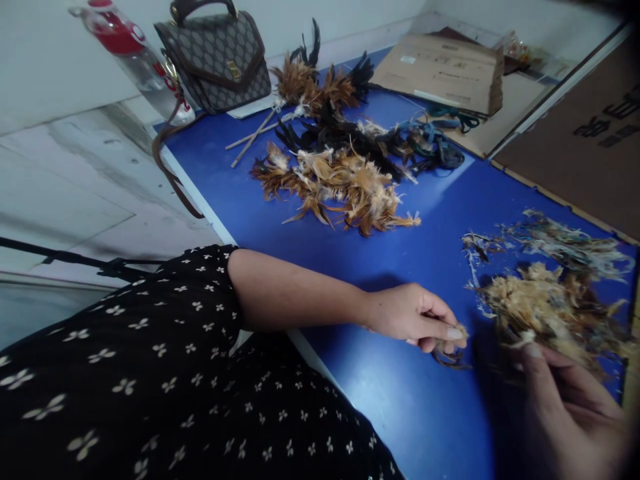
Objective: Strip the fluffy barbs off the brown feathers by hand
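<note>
My left hand (pixel 413 317) is closed in a pinch on a small bunch of brown feathers (pixel 450 357), whose tips hang below the fingertips. At the lower right, my right hand (pixel 565 400) is blurred, its thumb and fingers pinched together over a pale feather (pixel 525 340). Just beyond that hand lies a loose pile of cream and brown feathers (pixel 540 300). Thin grey-blue feathers (pixel 575 243) are spread behind this pile. Farther back on the blue table (pixel 430 247) rest bundled ginger-brown feathers (pixel 345 183).
Dark feathers (pixel 345 137) and feather bunches on sticks (pixel 253 139) lie toward the back. A patterned handbag (pixel 215 60) and a water bottle (pixel 145 67) stand at the table's far left. Flattened cardboard (pixel 440 70) lies at the back; a brown carton (pixel 580 133) borders the right.
</note>
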